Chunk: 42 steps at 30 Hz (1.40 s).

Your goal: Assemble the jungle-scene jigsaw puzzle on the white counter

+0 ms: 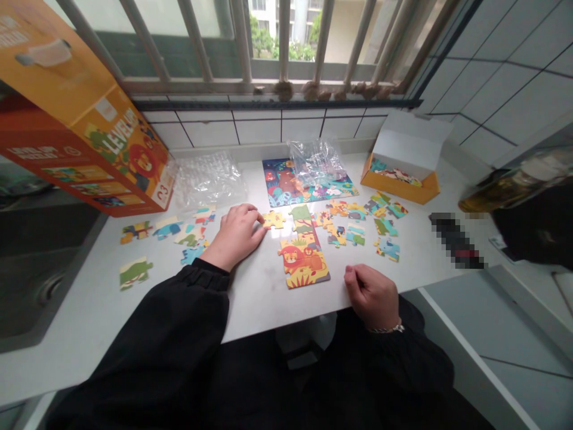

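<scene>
My left hand rests palm down on the white counter, fingers loosely bent and thumb apart. Its fingertips meet the left edge of a yellow puzzle piece, which lies flat. Just right of that piece is a joined section of jigsaw puzzle, with lions on yellow below and a green tree part above. My right hand is a closed fist at the counter's front edge, to the right of the lion section, with nothing visible in it. Loose puzzle pieces lie behind it; others, including a green tree piece, lie to the left.
An orange puzzle box stands at the left beside a sink. Clear plastic wrap and a dark-blue picture sheet lie at the back. An open small box holds pieces. A bottle is at the right.
</scene>
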### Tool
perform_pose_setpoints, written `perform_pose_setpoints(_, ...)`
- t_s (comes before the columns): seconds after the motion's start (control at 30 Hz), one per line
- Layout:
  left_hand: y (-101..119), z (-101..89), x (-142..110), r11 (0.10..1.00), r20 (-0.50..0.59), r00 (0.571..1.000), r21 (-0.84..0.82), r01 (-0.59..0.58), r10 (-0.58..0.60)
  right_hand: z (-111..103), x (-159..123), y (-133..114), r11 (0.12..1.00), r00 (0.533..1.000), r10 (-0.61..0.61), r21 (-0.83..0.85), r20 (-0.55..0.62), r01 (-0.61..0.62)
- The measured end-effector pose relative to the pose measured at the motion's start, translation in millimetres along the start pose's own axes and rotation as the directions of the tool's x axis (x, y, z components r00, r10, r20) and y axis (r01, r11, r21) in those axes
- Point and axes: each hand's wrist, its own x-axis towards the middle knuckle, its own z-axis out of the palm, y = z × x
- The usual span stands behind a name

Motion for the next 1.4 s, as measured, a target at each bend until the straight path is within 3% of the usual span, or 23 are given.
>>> perform_pose_setpoints(0.4,-6,-9.3,-11,0.994,0.003,1.0,-0.106,-0.028,0.029,-2,2,-1,1.0,1.0,0.008,0.003,0.006,-0.008)
perform_pose_setpoints(0.67,1,-14.8,-15,0.997,0.008,1.0,-0.074,-0.022,0.023,-3,3,-4,1.0,1.0,0.014,0.007,-0.004,-0.014)
perform_pose_setpoints(0.83,5,-19.4,-18,0.99,-0.062,0.995,-0.116,-0.082,0.075,-3,3,-3,1.0,1.0,0.003,0.014,0.0,-0.003)
perform_pose_setpoints(1.03,2,-15.8,-19,0.991,0.097,0.986,-0.029,-0.133,0.135,-3,3,-4,1.0,1.0,0.004,0.005,0.001,-0.004)
perform_pose_setpoints(1.4,2,-27.6,-20,0.996,0.222,0.971,-0.026,-0.089,0.093,-2,2,-2,1.0,1.0,0.013,0.012,0.012,-0.014)
